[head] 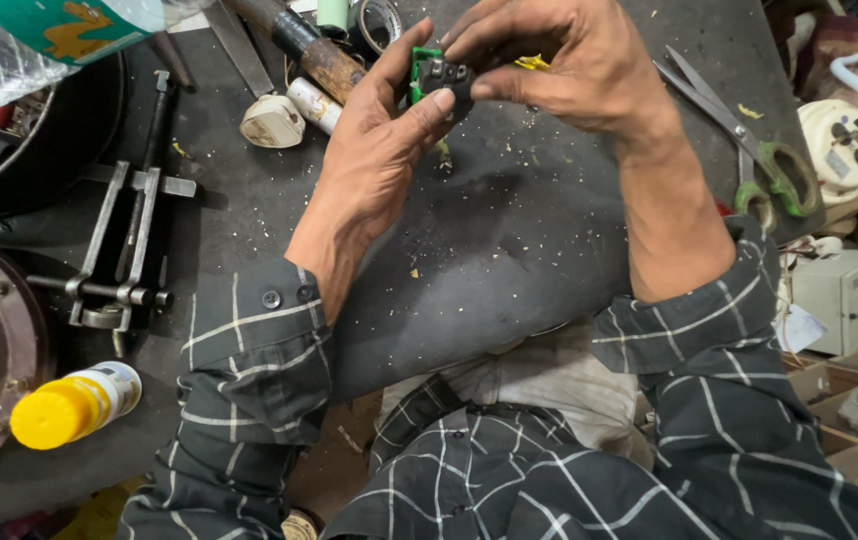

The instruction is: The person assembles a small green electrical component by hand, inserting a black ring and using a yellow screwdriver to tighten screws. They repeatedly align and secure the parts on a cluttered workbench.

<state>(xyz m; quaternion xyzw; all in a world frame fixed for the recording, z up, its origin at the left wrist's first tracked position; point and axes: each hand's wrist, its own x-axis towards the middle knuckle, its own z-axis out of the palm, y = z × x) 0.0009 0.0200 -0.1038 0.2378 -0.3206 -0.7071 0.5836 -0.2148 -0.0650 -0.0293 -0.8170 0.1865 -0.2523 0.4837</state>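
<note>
Both hands pinch small black part [444, 76] on green piece: left hand [374, 150], right hand [559, 65]; fitting looks unfinished, scissors [749, 150] idle.

Dark, scuffed worktop [509, 250] flecked with debris; wooden compartments [849, 400] beside it.

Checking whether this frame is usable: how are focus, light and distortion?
Head view: both hands, left hand and right hand, and the small black-and-green part are sharp; light is soft and even, with only faint shadow on the dark mat; wide-angle stretch toward the edges, as at the yellow-capped bottle.
</note>
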